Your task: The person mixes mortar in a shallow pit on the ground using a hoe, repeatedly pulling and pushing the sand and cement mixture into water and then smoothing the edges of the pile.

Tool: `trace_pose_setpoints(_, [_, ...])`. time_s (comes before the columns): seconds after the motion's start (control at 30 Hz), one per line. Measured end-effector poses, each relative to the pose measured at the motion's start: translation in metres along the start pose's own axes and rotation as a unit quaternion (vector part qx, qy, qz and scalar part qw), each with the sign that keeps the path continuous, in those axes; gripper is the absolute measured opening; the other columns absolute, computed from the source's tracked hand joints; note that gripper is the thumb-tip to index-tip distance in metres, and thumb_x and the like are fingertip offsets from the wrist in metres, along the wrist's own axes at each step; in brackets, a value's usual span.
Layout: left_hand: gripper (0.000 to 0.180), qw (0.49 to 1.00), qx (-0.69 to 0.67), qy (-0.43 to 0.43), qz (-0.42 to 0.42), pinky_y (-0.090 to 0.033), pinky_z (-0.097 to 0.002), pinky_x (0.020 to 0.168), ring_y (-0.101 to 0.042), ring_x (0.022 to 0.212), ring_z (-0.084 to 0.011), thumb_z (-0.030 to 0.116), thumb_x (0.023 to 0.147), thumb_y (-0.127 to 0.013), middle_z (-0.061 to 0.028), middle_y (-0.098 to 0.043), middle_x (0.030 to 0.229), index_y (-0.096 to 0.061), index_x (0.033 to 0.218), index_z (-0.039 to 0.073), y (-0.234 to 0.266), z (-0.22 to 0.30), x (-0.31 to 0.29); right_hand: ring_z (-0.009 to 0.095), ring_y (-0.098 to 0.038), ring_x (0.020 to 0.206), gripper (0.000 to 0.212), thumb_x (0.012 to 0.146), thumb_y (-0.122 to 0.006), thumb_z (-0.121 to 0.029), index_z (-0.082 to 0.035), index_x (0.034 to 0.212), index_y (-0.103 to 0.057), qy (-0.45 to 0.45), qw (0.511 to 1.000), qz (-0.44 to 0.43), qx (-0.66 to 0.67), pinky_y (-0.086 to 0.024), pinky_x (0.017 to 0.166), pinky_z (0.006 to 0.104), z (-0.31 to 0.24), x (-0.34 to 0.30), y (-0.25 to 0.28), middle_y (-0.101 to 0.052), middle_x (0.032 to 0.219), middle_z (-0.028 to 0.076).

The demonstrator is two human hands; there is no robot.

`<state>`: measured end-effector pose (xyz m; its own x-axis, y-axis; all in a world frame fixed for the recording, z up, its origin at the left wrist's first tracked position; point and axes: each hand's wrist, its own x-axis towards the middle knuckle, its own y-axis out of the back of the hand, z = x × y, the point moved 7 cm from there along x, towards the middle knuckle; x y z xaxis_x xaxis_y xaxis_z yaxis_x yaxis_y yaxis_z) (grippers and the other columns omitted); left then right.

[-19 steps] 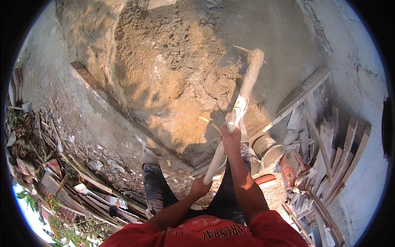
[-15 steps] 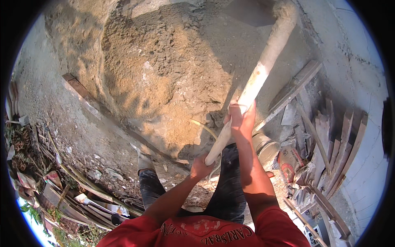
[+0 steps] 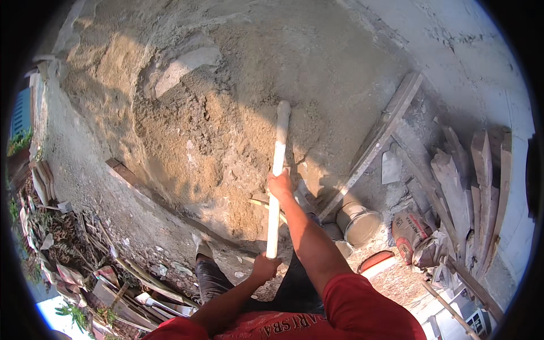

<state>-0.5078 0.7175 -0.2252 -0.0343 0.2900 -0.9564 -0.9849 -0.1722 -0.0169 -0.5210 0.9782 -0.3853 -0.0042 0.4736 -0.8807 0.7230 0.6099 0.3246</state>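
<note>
Both hands grip the pale wooden handle of a hoe [image 3: 280,141], which runs away from me over the sand. My left hand [image 3: 265,267] is closed round its near end, close to my legs. Farther up, my right hand [image 3: 279,184] wraps the middle of the handle. The far end meets the heap of damp brown sand [image 3: 215,136]; the hoe's blade is hidden there. Sunlight falls on part of the heap, shade on the rest.
A board [image 3: 136,181] edges the heap on the left, and a long plank [image 3: 391,124] slopes on the right. Beside it stand a bucket [image 3: 362,226], a crumpled sack [image 3: 409,232] and upright boards [image 3: 481,187] near a pale wall [image 3: 481,68]. Scrap wood [image 3: 136,300] lies left.
The hoe has swung down and left from the upper right, its head now in the sand. My right hand has moved left with the handle; the left hand is lower.
</note>
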Motion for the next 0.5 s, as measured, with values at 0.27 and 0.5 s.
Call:
trace_pose_setpoints(0.27, [0.039, 0.982, 0.16, -0.047, 0.09, -0.055, -0.045, 0.076, -0.072, 0.086, -0.0353, 0.029, 0.082, -0.074, -0.0236, -0.072, 0.09, -0.068, 0.108, 0.0, -0.013, 0.105, -0.088, 0.015, -0.053, 0.051, 0.029, 0.089, -0.059, -0.011, -0.003, 0.113, -0.046, 0.076, 0.941, 0.0, 0.331, -0.046, 0.043, 0.0346, -0.081, -0.132, 0.147, -0.053, 0.071, 0.005])
trace_pose_setpoints(0.5, [0.042, 0.976, 0.103, -0.174, 0.076, -0.054, -0.044, 0.08, -0.069, 0.091, -0.0393, 0.032, 0.081, -0.075, -0.022, -0.072, 0.095, -0.068, 0.111, 0.003, 0.039, 0.306, -0.087, 0.014, -0.05, 0.051, 0.018, 0.09, -0.061, -0.013, -0.006, 0.102, -0.049, 0.168, 0.925, 0.003, 0.341, -0.046, 0.047, 0.032, -0.299, -0.127, 0.238, -0.051, 0.073, 0.004])
